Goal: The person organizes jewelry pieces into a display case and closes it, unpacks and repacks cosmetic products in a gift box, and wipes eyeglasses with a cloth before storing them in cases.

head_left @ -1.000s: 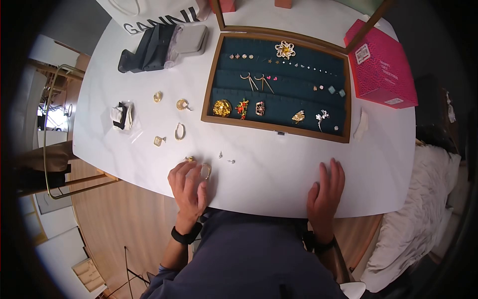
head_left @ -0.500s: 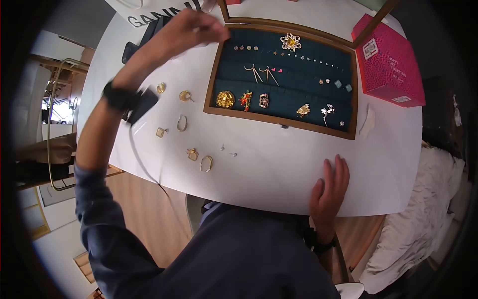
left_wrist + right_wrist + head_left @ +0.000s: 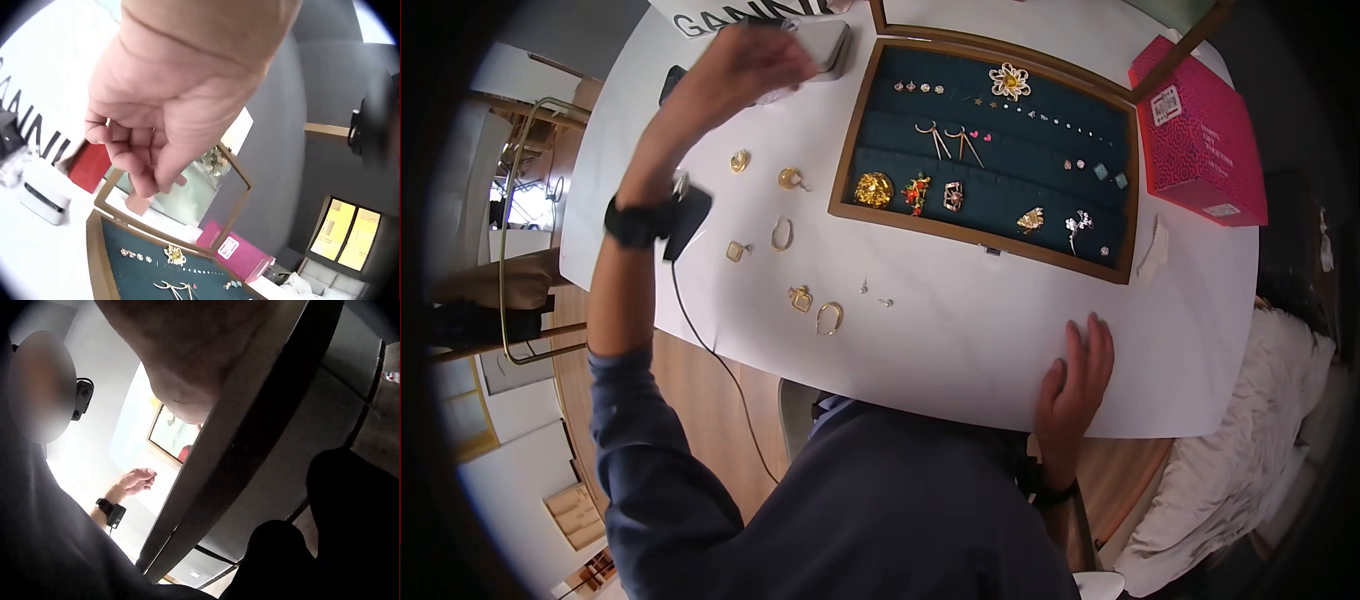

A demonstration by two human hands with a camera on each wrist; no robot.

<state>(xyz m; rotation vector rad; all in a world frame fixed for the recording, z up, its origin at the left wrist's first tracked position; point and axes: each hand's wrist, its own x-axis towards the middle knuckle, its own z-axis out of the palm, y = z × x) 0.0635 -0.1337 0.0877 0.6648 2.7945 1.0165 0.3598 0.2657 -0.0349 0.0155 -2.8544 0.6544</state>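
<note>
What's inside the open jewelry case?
On the case's dark lining lie a flower piece, a round gold piece, small studs and other jewelry. Whatever is beneath the lining is hidden.

On the white counter (image 3: 960, 350), there are six gold-coloured jewellery pieces (image 3: 800, 298), two of them oval hoops (image 3: 829, 318), and two small silvery studs (image 3: 863, 288). One brown wooden case with dark green lining (image 3: 980, 243) holds one white-and-gold flower ornament (image 3: 1009, 82), two long-barred gold earrings (image 3: 970, 149), two pink heart studs (image 3: 988, 137), two blue-green square studs (image 3: 1101, 171) and, in its near row, five larger ornaments (image 3: 874, 190). One pink patterned box (image 3: 1205, 140) stands at right.
</note>
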